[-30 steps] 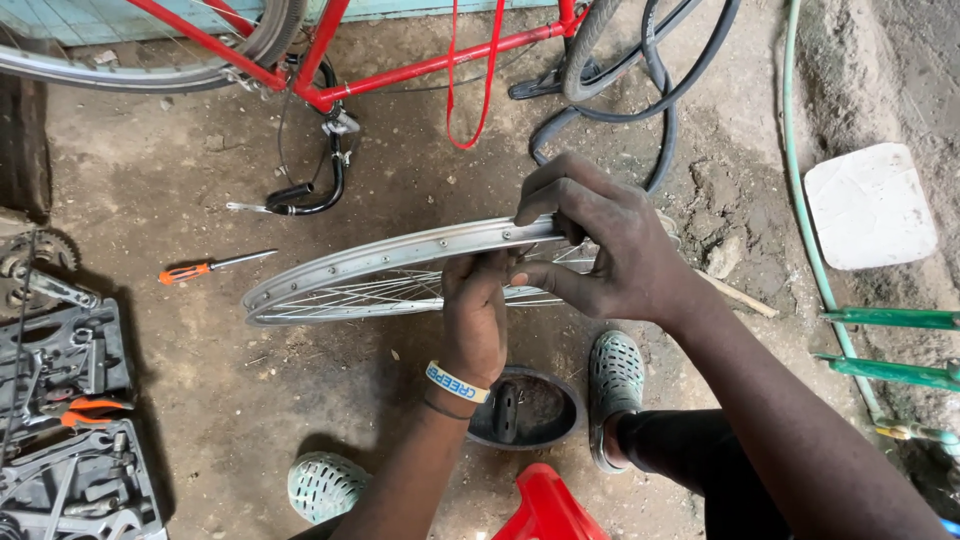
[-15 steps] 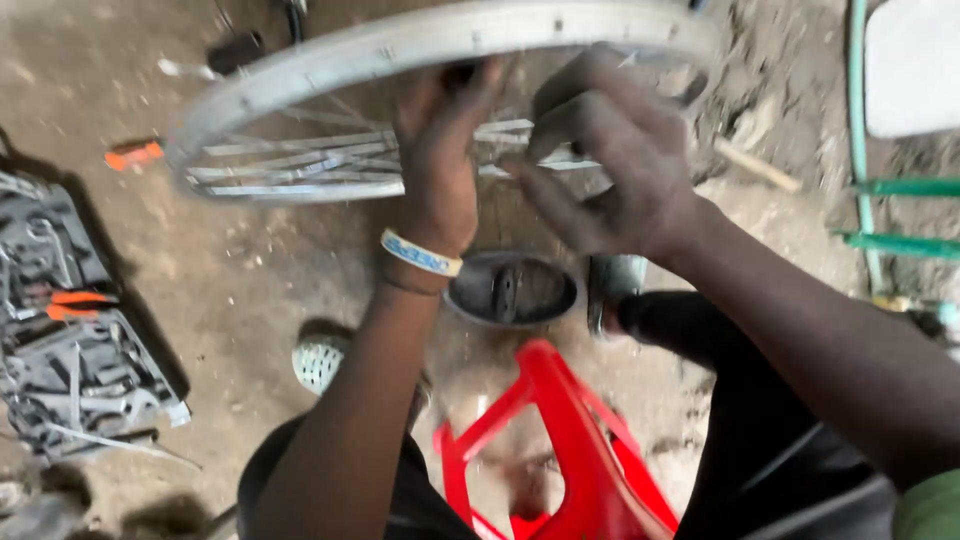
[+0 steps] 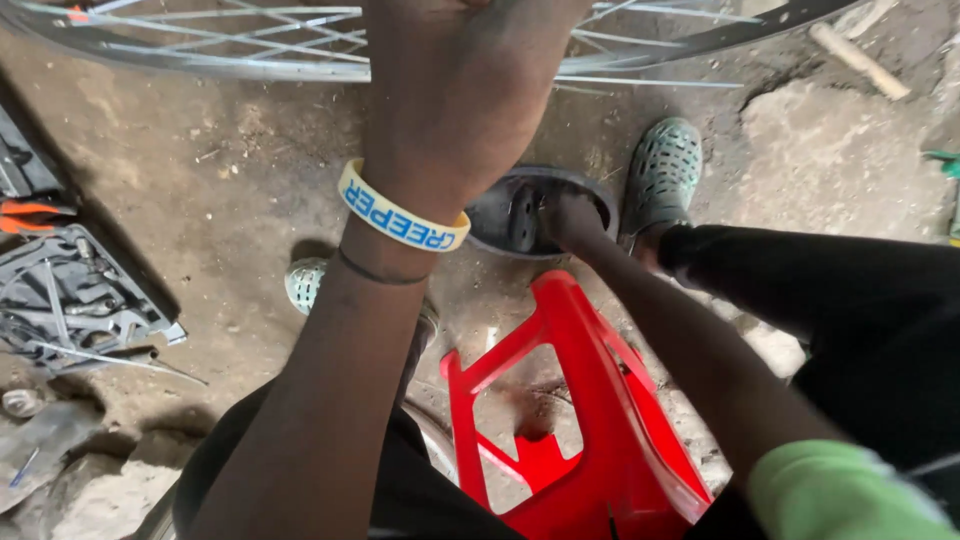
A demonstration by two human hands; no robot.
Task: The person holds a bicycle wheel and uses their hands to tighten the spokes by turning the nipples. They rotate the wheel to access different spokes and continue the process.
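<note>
My left hand (image 3: 460,90), with a yellow wristband (image 3: 400,215) on its wrist, is raised close to the camera against a silver spoked bicycle wheel (image 3: 200,55) that spans the top of the view. Its fingertips are cut off by the top edge. My right hand (image 3: 570,215) reaches down into a shallow black bowl (image 3: 500,215) on the dirt floor. Its fingers are inside the bowl, and what they touch is hidden.
A red plastic stool (image 3: 590,400) stands between my legs. My green perforated clogs (image 3: 665,170) (image 3: 305,283) flank the bowl. An open grey tool tray (image 3: 70,290) with orange-handled pliers lies at the left. A wooden stick (image 3: 860,60) lies on the ground at the upper right.
My right hand left the wheel rim and dropped into the black bowl. The view tilted down, so the wheel slid to the top edge and the red stool came into full view.
</note>
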